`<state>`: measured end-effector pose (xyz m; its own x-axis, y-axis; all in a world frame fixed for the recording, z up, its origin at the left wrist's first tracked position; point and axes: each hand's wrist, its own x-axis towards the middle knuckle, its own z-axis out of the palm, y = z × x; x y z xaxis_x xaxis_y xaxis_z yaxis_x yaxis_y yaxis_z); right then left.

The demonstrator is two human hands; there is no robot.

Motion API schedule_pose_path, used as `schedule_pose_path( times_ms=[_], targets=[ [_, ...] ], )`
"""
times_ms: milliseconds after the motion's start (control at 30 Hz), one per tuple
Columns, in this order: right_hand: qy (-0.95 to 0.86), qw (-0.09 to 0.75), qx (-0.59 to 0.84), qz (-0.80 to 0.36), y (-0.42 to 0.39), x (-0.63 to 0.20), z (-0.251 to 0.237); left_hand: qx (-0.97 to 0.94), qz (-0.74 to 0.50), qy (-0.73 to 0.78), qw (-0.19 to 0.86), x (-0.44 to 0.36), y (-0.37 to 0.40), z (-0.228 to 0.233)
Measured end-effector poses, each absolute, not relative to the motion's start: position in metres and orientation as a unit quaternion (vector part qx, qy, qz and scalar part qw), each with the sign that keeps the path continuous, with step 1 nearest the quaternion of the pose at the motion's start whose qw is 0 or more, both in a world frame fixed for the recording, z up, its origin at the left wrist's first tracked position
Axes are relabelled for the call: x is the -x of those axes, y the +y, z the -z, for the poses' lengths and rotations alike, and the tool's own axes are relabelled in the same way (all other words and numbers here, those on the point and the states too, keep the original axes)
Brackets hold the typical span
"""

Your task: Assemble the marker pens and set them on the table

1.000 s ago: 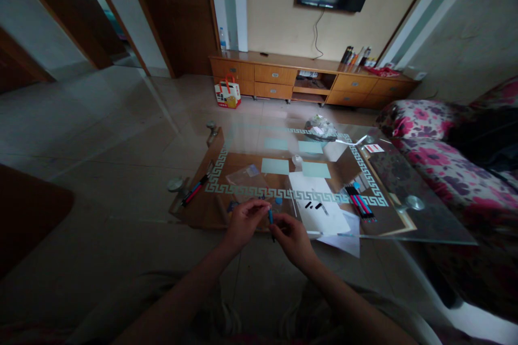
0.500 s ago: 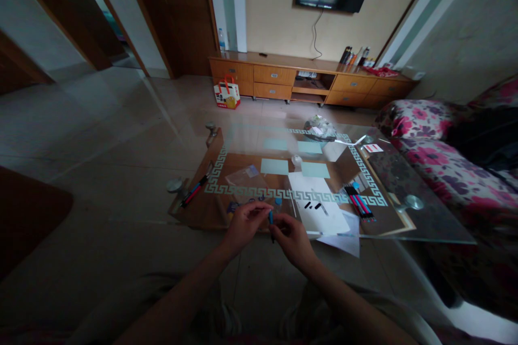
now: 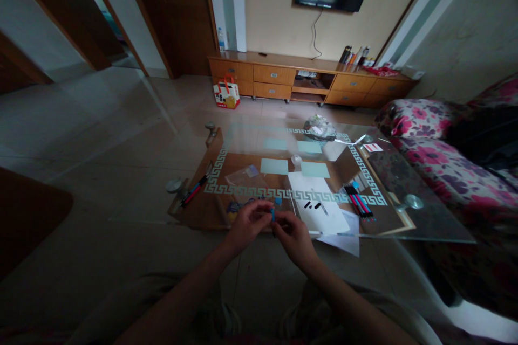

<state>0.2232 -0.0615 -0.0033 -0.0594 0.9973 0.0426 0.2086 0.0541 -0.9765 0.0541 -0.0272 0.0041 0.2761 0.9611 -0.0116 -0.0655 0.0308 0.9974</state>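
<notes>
Up close we've got our left hand point(image 3: 247, 222) and right hand point(image 3: 292, 233) pinched together on a small blue pen point(image 3: 273, 214), held between both sets of fingertips at the near edge of the glass table point(image 3: 424, 221). Just right of the hands lies white paper point(image 3: 324, 215) with little black caps point(image 3: 313, 205), then a bundle of pens point(image 3: 360, 204); further back sits a clear bag point(image 3: 245, 176).

Dim room, daylight seemingly from the left doorway; glare on the glass table point(image 3: 404, 226); edges warped.
</notes>
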Motion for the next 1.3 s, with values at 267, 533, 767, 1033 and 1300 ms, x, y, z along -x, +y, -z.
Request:
schedule_pose_path(
  times_ms=[267, 533, 767, 1033, 1300],
  targets=[
    [-0.579, 0.435, 0.536, -0.435, -0.062, -0.222, -0.003, -0.574, -0.420, 0.412, 0.570, -0.057, -0.028, 0.003],
    [-0.683, 0.289, 0.633, -0.223, -0.050, -0.261, -0.015, -0.517, -0.496, 0.422, 0.556, -0.056, -0.025, 0.001],
    [-0.705, 0.211, 0.654, -0.176, -0.049, -0.270, -0.014, -0.478, -0.506, 0.417, 0.585, -0.057, -0.025, 0.005],
    [-0.709, 0.160, 0.670, -0.148, -0.049, -0.271, -0.011, -0.467, -0.501, 0.418, 0.597, -0.057, -0.025, 0.003],
    [-0.708, 0.126, 0.675, -0.164, -0.048, -0.272, -0.007, -0.475, -0.498, 0.408, 0.600, -0.057, -0.025, 0.007]
  ],
)
